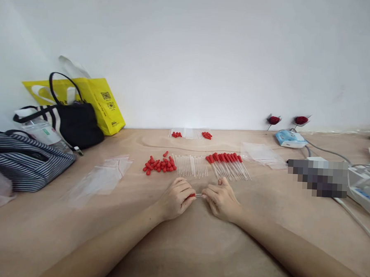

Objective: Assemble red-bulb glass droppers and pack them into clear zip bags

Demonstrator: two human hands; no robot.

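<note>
Between the fingertips of my left hand point(178, 199) is a red rubber bulb point(192, 195), mostly covered by the fingers. A thin clear dropper tube point(198, 195) runs from it to my right hand point(220, 199), which pinches the other end. Just beyond the hands lies a row of clear tubes point(191, 166). Loose red bulbs point(160, 165) are heaped left of that row. To its right, droppers with red bulbs on them point(228, 163) lie side by side, bulbs pointing away from me.
Clear zip bags point(104, 175) lie at the left, and more bags point(263, 154) at the right. A bag with red bulbs and tubes point(191, 133) rests by the wall. Handbags point(77, 122) and a yellow bag point(108, 109) stand left. A tissue pack point(291, 138) and cables point(357, 222) are right.
</note>
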